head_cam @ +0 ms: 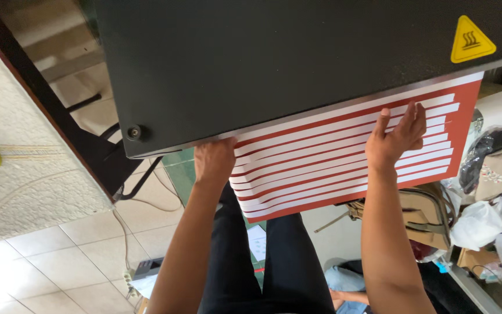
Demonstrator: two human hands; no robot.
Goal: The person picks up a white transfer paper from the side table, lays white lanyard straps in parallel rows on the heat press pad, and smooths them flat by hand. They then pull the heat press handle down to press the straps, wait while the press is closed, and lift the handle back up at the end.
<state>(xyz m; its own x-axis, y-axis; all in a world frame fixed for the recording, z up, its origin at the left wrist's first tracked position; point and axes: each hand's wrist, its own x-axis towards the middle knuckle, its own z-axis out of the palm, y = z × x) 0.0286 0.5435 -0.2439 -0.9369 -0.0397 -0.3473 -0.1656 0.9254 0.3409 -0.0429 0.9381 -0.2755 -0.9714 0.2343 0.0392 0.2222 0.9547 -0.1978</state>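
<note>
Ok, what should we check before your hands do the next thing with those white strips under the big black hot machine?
1. Left hand clear of the black top plate: not ok, it sits right at the plate's edge.
2. Right hand flat on the white strips: ok, fingers spread on them.
3. Strips lying straight on the red pad: ok where visible; the part under the plate is hidden.
4. Top plate raised: cannot tell.
5. Plate hot: cannot tell, though a yellow heat warning sticker is on it.
</note>
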